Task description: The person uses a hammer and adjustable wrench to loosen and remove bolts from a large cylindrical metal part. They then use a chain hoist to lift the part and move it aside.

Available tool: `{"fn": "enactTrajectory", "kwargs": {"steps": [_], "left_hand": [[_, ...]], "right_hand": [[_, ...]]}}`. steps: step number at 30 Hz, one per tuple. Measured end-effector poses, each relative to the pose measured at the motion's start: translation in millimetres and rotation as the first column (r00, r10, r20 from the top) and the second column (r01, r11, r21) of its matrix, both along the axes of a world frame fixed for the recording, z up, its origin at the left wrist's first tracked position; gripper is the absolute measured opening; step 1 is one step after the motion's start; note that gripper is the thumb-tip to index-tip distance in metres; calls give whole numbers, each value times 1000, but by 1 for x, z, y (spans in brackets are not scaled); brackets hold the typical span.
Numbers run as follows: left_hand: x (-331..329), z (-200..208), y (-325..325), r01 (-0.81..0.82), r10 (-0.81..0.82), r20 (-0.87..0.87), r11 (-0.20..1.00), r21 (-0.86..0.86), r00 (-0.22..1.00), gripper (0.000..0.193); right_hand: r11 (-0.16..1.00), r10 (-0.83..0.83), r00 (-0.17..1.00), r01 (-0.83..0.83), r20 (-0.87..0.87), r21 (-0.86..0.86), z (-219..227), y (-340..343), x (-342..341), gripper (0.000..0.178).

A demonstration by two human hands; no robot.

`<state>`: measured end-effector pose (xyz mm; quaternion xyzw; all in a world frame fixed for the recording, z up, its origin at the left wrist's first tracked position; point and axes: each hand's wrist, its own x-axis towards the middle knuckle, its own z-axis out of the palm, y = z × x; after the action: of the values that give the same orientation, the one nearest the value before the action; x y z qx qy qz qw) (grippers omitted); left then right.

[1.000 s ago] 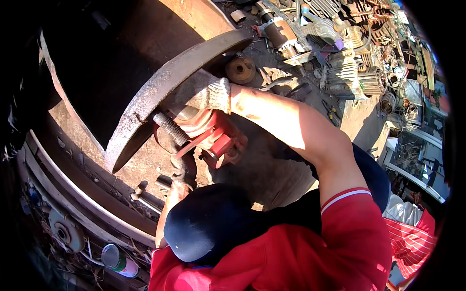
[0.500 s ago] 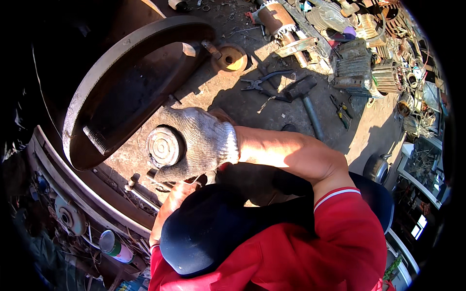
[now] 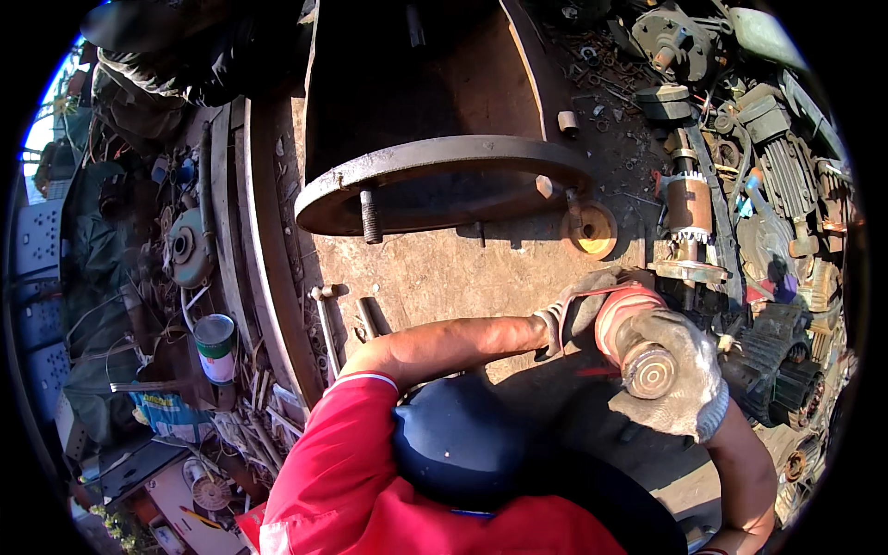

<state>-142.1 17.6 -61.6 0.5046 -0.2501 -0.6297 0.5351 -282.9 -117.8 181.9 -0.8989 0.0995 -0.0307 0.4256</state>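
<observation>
A red cylindrical tool (image 3: 610, 326) with a round, ringed grey end is in both my hands, right of the middle; its exact kind is unclear. My right hand (image 3: 680, 375), in a pale knitted glove, wraps round the ringed end. At the far end of the tool, my left hand (image 3: 581, 310) grips it in a darker grey glove, its fingers partly hidden. A thin red strip curves over the left glove. Beyond my hands stands a large rusty metal drum (image 3: 444, 153) with a thick round rim, and threaded studs project from that rim.
Near the drum's right side lies a rusty round disc (image 3: 592, 231). A hammer-like tool (image 3: 324, 319) is on the ground at left, beside a long metal rail (image 3: 264, 268). Scrap metal and a motor rotor (image 3: 689, 208) crowd the right. A paint can (image 3: 215, 347) stands left.
The view has turned, so the drum rim now lies across the top middle. My hands and the tool have moved to the right, and the tool's red body has come into sight.
</observation>
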Motion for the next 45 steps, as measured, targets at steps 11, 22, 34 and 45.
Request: {"fn": "enactTrajectory", "kwargs": {"steps": [11, 22, 34, 45], "left_hand": [[137, 218, 137, 107, -264, 337, 901, 420, 904, 41], [189, 299, 72, -362, 303, 925, 856, -370, -229, 29], [233, 271, 83, -93, 164, 873, 968, -231, -460, 13], [263, 292, 85, -395, 276, 953, 895, -208, 123, 7]], "right_hand": [[954, 236, 945, -270, 228, 132, -4, -10, 35, 50], [953, 190, 927, -253, 325, 165, -17, -7, 41, 19], [988, 106, 970, -127, 221, 88, 2, -39, 88, 47], [827, -516, 853, 469, -85, -310, 17, -79, 416, 81]]}}
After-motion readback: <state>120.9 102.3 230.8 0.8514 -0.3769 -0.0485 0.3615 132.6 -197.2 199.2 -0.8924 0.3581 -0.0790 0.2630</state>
